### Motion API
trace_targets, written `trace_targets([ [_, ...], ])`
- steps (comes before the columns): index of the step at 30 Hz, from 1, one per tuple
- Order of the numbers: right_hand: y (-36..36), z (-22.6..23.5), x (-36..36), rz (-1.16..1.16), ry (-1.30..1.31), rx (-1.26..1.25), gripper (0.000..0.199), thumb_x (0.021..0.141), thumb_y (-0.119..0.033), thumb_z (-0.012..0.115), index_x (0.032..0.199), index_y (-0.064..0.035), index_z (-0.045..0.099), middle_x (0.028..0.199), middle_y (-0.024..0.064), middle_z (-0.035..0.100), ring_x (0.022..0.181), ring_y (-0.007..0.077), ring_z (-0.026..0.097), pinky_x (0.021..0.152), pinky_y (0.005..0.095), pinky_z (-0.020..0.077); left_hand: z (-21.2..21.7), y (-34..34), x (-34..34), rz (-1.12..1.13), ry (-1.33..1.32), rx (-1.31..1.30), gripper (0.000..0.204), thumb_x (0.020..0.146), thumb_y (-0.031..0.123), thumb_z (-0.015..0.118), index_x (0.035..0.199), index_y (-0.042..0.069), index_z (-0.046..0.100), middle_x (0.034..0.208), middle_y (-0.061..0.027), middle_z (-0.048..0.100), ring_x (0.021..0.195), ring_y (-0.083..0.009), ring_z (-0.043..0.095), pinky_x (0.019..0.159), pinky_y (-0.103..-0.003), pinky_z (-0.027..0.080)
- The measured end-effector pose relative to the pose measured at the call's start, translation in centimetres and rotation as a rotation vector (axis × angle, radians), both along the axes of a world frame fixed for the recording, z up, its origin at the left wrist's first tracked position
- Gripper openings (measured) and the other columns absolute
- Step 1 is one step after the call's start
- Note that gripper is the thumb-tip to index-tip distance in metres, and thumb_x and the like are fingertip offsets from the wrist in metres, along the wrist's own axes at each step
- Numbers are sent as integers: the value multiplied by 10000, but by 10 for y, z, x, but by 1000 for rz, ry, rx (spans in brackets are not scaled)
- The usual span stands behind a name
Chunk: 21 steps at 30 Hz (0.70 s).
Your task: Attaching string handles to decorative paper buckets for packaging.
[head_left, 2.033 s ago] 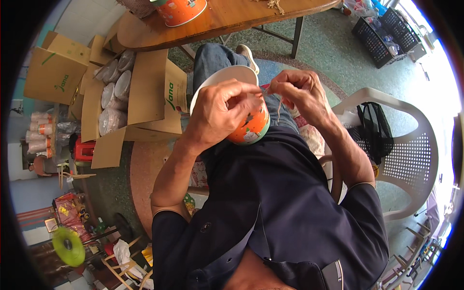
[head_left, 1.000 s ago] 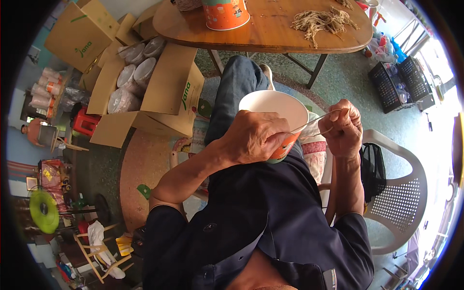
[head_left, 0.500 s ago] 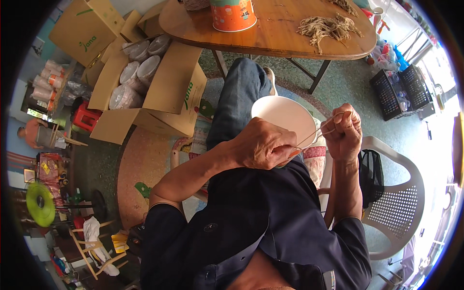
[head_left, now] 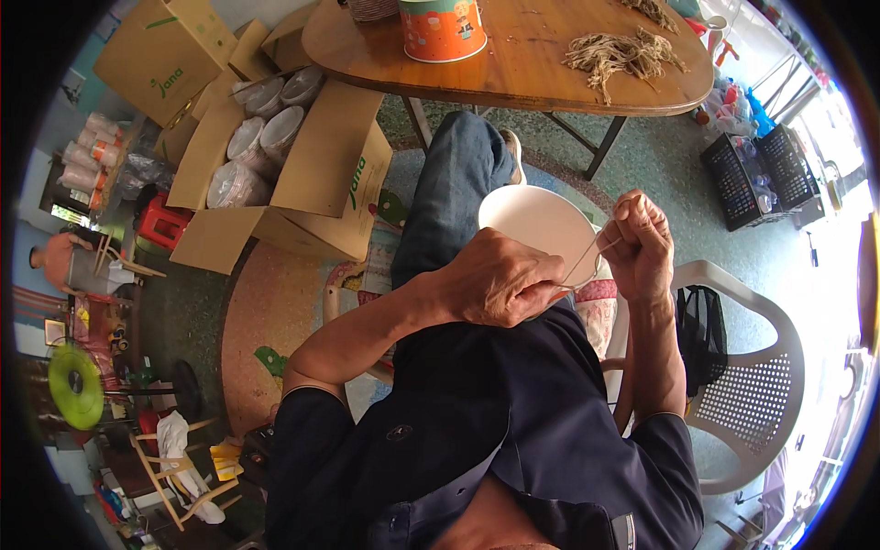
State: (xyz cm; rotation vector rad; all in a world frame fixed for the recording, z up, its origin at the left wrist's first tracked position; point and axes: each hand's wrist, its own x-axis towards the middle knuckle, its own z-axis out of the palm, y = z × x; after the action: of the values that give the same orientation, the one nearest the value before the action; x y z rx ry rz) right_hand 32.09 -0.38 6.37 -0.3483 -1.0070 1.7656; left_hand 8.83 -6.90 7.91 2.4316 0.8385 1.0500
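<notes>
A white paper bucket (head_left: 532, 217) rests tilted on my lap, its pale inside facing up. My left hand (head_left: 502, 278) is closed at the near rim of the bucket, pinching a thin light-brown cord (head_left: 591, 260). Part of the rim is hidden behind this hand. On the right side of the bucket, my right hand (head_left: 639, 246) is closed with its fingers pinching the other part of the cord. The cord runs as a narrow loop between the two hands, across the bucket's right edge.
Ahead stands a wooden table (head_left: 513, 78) bearing an orange printed bucket (head_left: 444, 32) and a heap of brown cords (head_left: 628, 57). An open carton (head_left: 316, 156) of wrapped white buckets sits left. Right are a plastic chair (head_left: 747, 394) and black crates (head_left: 747, 188).
My right hand has moved slightly left, toward my left hand, so the cord spans a shorter gap. My left hand has barely shifted. A distant person at the far left has changed pose.
</notes>
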Motion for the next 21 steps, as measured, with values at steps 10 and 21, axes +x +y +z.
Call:
trace_targets([
  [10,6,-7,-4,-2,-81,-136,311,1122,-294,535,953,-48,623,609,-107,262,491,24,213,467,238,206,0,-1,0,7,13,28,84,862,103,715,851,115,632,687,-68,649,661,-301,681,608,-403,525],
  [21,9,-7,-6,5,-99,-193,295,1118,-285,546,959,-47,617,618,-111,265,483,17,213,454,226,202,-6,0,0,20,46,48,76,880,123,726,880,119,649,714,-67,674,686,-287,708,622,-402,535],
])
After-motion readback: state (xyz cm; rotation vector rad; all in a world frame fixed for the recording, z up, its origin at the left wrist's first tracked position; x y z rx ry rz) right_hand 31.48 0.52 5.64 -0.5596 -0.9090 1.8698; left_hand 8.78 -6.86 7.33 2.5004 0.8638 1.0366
